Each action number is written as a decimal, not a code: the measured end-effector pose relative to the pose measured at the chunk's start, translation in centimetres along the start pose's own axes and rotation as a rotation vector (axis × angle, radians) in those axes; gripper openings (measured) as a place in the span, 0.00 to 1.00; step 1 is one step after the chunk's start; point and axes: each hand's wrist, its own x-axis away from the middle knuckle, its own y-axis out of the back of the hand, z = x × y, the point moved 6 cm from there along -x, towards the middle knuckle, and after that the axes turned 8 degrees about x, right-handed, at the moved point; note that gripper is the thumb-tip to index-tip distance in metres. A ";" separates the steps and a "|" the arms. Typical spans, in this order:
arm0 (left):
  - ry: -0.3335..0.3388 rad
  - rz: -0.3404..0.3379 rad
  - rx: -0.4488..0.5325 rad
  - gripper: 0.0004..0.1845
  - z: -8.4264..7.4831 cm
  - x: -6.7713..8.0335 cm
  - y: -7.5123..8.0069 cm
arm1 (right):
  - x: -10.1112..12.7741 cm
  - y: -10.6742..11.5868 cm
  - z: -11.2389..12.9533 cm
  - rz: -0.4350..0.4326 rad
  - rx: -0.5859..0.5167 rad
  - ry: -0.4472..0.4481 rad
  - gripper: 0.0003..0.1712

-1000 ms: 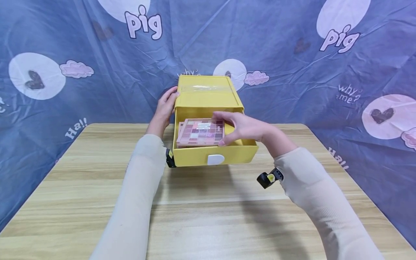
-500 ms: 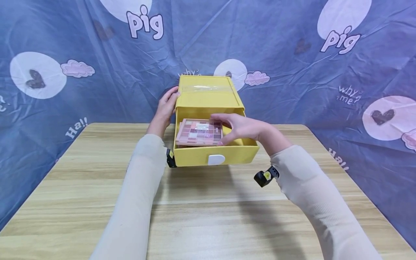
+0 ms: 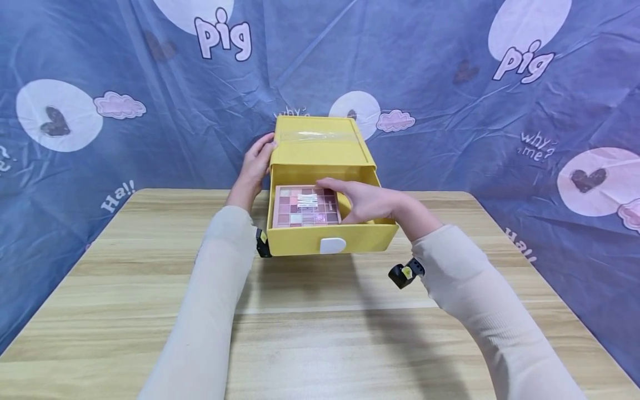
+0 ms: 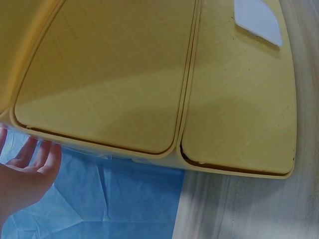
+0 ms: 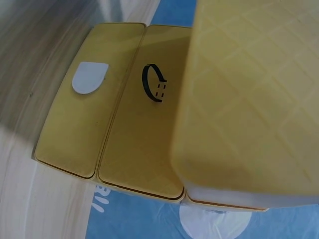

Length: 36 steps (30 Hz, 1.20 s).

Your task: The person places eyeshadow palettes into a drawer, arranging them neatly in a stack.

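While the palette (image 3: 306, 206) lies nearly flat inside the pulled-out drawer (image 3: 330, 243), the step in hand reads as setting it down in there, close to done. Near edge first: wooden table (image 3: 320, 333), both sleeved forearms coming in from 6 o'clock, a small black-and-yellow wrist camera (image 3: 404, 273) under the right cuff.

Drawer front sits at table centre, white tab handle (image 3: 332, 245) facing 6 o'clock. Right hand (image 3: 367, 200) comes in from 4 o'clock, reaches over the drawer's right wall, fingers stretched onto the palette's right edge, thumb low at its near corner. Looks like a light pinch on that edge; contact underneath is hidden.

Palette: flat rectangle, grid of pink, mauve and pale pans, white label strip near the middle, print too small to read. It fills the left part of the drawer, long side toward 12 o'clock.

Farther back, the yellow box (image 3: 320, 141), clear tape across its lid. Left hand (image 3: 257, 161) at 10 o'clock, fingers spread flat against the box's left side, bracing it; the left wrist view shows the same relaxed fingers (image 4: 42, 159) just beside the box edge. Behind, blue printed backdrop (image 3: 450, 111).

Next move, as a guess: release the palette, draw the right hand clear toward 4 o'clock without dragging it, then push the drawer front toward 12 o'clock while the left hand braces.
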 end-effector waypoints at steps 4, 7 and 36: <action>-0.001 -0.001 -0.005 0.23 -0.1 0.0 0.1 | -0.1 -0.1 0.1 0.012 0.025 0.009 0.49; 0.000 0.000 -0.014 0.23 -0.1 0.1 0.0 | -0.1 -0.1 0.0 0.022 0.040 0.012 0.49; -0.002 -0.005 -0.005 0.22 0.0 0.1 0.0 | 2.8 1.4 2.2 -0.183 -0.264 0.052 0.45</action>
